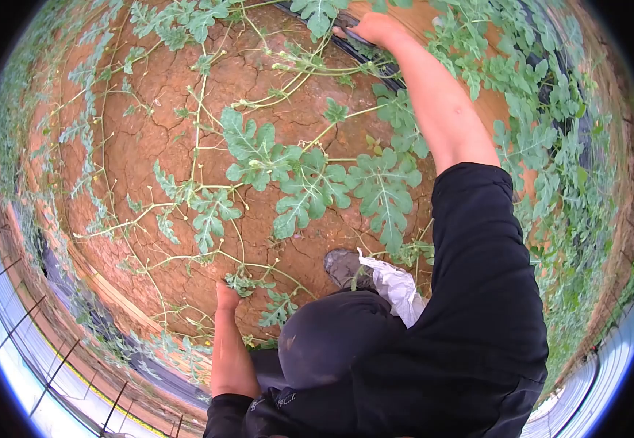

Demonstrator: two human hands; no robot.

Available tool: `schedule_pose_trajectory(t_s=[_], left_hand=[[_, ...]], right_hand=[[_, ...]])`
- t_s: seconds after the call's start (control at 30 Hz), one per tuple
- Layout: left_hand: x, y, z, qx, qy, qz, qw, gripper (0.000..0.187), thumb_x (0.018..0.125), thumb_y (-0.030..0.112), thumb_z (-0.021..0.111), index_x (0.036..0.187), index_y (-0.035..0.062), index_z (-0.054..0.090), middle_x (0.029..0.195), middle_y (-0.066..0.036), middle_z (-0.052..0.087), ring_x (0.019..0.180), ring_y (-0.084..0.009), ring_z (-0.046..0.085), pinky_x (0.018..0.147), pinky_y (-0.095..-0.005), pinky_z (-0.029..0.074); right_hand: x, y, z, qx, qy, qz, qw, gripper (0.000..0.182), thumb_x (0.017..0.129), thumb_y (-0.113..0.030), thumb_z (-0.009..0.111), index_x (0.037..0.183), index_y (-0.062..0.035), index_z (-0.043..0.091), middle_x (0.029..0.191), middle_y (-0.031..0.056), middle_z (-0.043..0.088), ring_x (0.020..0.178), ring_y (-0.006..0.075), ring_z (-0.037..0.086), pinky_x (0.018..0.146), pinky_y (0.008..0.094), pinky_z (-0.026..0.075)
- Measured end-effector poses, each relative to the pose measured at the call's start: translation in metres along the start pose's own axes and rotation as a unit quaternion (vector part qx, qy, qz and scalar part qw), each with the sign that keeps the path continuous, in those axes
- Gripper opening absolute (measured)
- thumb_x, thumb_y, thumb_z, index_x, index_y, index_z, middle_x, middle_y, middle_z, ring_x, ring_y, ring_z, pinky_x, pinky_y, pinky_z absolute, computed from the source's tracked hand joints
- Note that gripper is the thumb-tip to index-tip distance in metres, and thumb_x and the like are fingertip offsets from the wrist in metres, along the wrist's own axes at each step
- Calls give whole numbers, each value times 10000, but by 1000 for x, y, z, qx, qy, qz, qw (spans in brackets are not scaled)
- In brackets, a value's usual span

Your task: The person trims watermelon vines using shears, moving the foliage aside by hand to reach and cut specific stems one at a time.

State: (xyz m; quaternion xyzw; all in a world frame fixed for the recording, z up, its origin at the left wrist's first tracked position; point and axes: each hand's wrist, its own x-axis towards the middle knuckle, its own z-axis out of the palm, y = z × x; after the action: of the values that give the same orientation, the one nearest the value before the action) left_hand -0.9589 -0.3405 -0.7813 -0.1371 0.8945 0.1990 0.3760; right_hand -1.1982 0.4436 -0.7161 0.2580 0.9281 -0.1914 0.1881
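Note:
My left hand [227, 295] is low over the soil, its fingers closed at a leafy watermelon vine tip [244, 283]; the leaves partly cover the fingertips. My right hand [375, 31] reaches far forward to the edge of the black plastic film [390, 71]. Its fingers are curled around a small dark object [359, 36] whose kind I cannot make out. Watermelon leaves [318, 22] hang right beside these fingers. Between my two hands, broad lobed watermelon leaves [309, 191] and thin runners spread across cracked brown soil [163, 139].
A crumpled white plastic bag [397, 288] lies by my right thigh, near my muddy shoe [346, 269]. My bent knee [335, 336] takes up the lower middle. Dense vines [528, 146] line the right side. A wire grid [54, 369] runs along the lower left edge.

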Motion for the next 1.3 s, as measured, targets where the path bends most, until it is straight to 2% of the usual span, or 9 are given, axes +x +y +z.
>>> schedule_pose_trajectory(t_s=[0.2, 0.33, 0.47, 0.63, 0.7, 0.8, 0.9, 1.1, 1.3], left_hand=[[-18, 40, -9, -51, -42, -54, 996, 155, 856, 109, 610, 999, 76, 558, 763, -64, 643, 515, -162, 588, 351, -262, 376], [-12, 27, -5, -48, -32, -23, 998, 153, 850, 100, 614, 988, 72, 555, 772, -67, 642, 516, -164, 588, 347, -266, 370], [0, 16, 0, -82, -22, -68, 994, 180, 845, 108, 630, 996, 66, 542, 778, -75, 636, 517, -168, 587, 344, -275, 369], [-46, 112, -26, -102, -51, -117, 986, 179, 842, 100, 629, 994, 69, 541, 770, -70, 634, 503, -174, 583, 339, -280, 367], [-44, 111, -31, -89, -108, -84, 986, 156, 848, 92, 616, 983, 71, 541, 763, -66, 631, 496, -177, 582, 336, -279, 364], [-44, 112, -31, -102, -119, -74, 985, 168, 860, 87, 598, 1012, 80, 526, 773, -66, 631, 505, -182, 590, 332, -279, 361], [-61, 137, -34, -161, -68, -94, 980, 218, 737, 124, 758, 848, 18, 603, 660, -64, 603, 442, -170, 530, 330, -299, 356], [-47, 109, -24, -184, -52, -86, 978, 239, 768, 117, 725, 883, 12, 542, 686, -80, 594, 452, -179, 527, 316, -300, 351], [-39, 100, -21, -160, -46, -94, 982, 283, 764, 132, 740, 893, 4, 524, 709, -89, 593, 455, -178, 526, 317, -306, 360]], right_hand=[[-63, 0, -28, 116, -59, 14, 991, 869, 670, -848, 529, 855, -13, 683, 681, 125, 618, 586, 234, 596, 522, 374, 469], [-117, 20, -43, 204, -51, -11, 977, 963, 675, -914, 398, 797, -5, 690, 625, 95, 534, 601, 202, 544, 541, 368, 419], [-168, 47, -38, 125, -206, 70, 968, 806, 714, -844, 487, 744, -45, 586, 607, 30, 546, 517, 163, 524, 497, 325, 429], [-247, 60, -2, 183, -116, 80, 973, 798, 756, -822, 462, 706, -36, 588, 637, 81, 558, 588, 171, 557, 563, 322, 459], [-268, 59, 7, 158, -137, 81, 974, 942, 723, -885, 358, 738, 21, 617, 736, 199, 615, 816, 345, 621, 791, 435, 472], [-285, 64, 25, 172, -111, 97, 974, 775, 774, -796, 478, 733, -29, 577, 692, 97, 549, 686, 215, 572, 639, 355, 453], [-293, 62, 28, 180, -126, 103, 970, 769, 775, -794, 480, 719, -32, 566, 651, 83, 513, 677, 219, 553, 639, 358, 441], [-268, 86, 19, 264, -125, 147, 945, 833, 758, -819, 461, 894, -10, 606, 682, 65, 555, 691, 237, 567, 656, 370, 461], [-223, 105, -31, -80, -83, 109, 987, 929, 766, -822, 399, 1013, 29, 678, 881, 196, 679, 869, 351, 653, 805, 410, 506]])
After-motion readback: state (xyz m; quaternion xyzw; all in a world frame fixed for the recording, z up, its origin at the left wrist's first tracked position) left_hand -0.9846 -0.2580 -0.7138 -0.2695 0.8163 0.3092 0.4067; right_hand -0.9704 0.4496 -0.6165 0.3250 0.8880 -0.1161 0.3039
